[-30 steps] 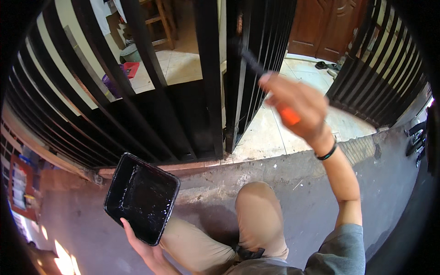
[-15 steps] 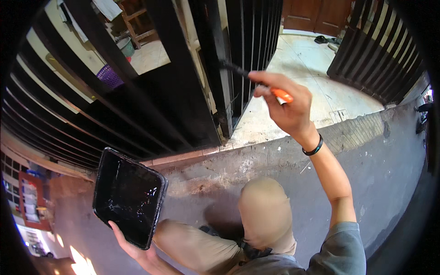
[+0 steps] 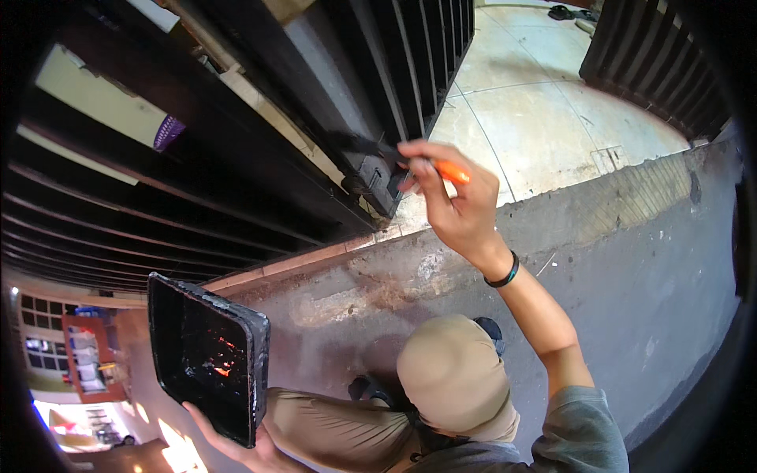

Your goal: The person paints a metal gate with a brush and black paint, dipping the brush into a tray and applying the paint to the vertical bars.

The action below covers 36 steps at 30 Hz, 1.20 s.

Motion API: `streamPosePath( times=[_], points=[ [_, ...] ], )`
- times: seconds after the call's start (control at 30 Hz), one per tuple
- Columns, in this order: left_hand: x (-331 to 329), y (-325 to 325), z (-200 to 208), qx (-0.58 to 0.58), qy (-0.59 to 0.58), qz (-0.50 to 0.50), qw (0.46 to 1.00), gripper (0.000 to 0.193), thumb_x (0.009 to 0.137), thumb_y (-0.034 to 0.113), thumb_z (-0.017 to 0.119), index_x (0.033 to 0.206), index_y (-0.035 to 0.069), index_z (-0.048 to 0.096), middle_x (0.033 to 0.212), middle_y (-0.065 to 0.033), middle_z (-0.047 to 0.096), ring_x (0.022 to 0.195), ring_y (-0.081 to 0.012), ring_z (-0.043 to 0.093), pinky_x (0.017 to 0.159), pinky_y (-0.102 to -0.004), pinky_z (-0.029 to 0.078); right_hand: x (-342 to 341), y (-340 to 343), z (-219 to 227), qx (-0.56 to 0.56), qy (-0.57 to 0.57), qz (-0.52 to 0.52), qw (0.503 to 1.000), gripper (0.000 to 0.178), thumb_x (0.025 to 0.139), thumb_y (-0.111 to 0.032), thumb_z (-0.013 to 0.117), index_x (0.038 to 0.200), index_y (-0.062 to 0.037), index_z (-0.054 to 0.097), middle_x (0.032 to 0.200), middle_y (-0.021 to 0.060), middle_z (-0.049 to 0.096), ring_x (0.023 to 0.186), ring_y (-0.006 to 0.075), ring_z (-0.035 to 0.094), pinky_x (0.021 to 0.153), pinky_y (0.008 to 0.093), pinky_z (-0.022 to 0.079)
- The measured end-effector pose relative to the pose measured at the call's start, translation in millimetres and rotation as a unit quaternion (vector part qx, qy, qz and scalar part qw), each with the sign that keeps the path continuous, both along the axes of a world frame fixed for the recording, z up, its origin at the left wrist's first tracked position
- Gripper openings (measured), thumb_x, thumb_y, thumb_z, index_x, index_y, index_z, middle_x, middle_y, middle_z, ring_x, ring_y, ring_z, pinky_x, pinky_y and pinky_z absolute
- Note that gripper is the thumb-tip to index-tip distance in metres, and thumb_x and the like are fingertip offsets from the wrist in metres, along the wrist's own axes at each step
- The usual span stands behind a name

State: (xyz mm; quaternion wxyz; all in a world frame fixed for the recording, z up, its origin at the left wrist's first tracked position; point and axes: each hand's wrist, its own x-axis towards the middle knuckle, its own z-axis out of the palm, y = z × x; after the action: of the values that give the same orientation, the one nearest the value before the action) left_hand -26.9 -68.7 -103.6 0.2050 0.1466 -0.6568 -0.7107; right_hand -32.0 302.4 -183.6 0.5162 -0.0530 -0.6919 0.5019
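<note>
- The right hand [image 3: 461, 209] is curled, its thumb and fingers pinched around a paintbrush [image 3: 452, 171] with an orange handle end; a dark wristband [image 3: 502, 270] sits just behind it.
- The brush points left and slightly ahead of that hand, its dark, blurred head against the black metal gate post [image 3: 327, 75]; whether it touches cannot be told.
- A small dark metal block [image 3: 377, 181] at the post's foot is just left of the right fingertips.
- The left hand [image 3: 240, 448] is partly spread, supporting a deep black paint tray [image 3: 259, 347] from its near edge; the thumb shows, while the other fingers are mostly hidden.
- The tray tilts above and ahead of the left hand, its dark interior showing orange and white glints.
- Black gate bars [image 3: 165, 206] run ahead of the tray.
- Pale floor tiles [image 3: 524, 118] stretch beyond and to the right of the right hand.
- A knee in tan trousers [image 3: 453, 370] is between the two forearms.
</note>
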Motion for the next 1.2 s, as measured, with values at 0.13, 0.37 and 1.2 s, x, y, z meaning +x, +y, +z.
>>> streamPosePath(
  times=[0.13,0.37,1.2],
  points=[
    [-6,4,-10,0.096,-0.005,-0.027,0.995,0.055,0.104,0.045,0.065,0.145,0.009,0.061,0.139,-0.0090,0.067,0.117,-0.0267,0.068,0.094,-0.0435,0.060,-15,14,32,-0.059,0.181,0.036,0.981,0.017,0.105,-0.008,0.067,0.117,0.0024,0.073,0.105,0.0121,0.077,0.076,0.0147,0.077,0.066,0.0240,0.058],
    [7,46,-20,0.086,-0.034,0.030,0.995,0.068,0.101,0.030,0.070,0.156,-0.001,0.046,0.155,-0.0223,0.050,0.140,-0.0351,0.053,0.111,-0.0478,0.053,12,1,-74,-0.066,-0.056,0.041,0.995,0.025,0.108,-0.012,0.063,0.119,0.0090,0.071,0.106,0.0163,0.076,0.077,0.0183,0.077,0.068,0.0256,0.060],
    [12,36,-159,0.313,-0.070,-0.123,0.939,0.070,0.109,0.045,0.058,0.163,0.006,0.033,0.161,-0.0125,0.045,0.143,-0.0276,0.051,0.116,-0.0452,0.045,2,-24,59,0.501,-0.138,-0.070,0.851,0.034,0.080,0.000,0.085,0.112,-0.0010,0.075,0.101,0.0159,0.077,0.078,0.0295,0.074,0.067,0.0347,0.058]
  ],
)
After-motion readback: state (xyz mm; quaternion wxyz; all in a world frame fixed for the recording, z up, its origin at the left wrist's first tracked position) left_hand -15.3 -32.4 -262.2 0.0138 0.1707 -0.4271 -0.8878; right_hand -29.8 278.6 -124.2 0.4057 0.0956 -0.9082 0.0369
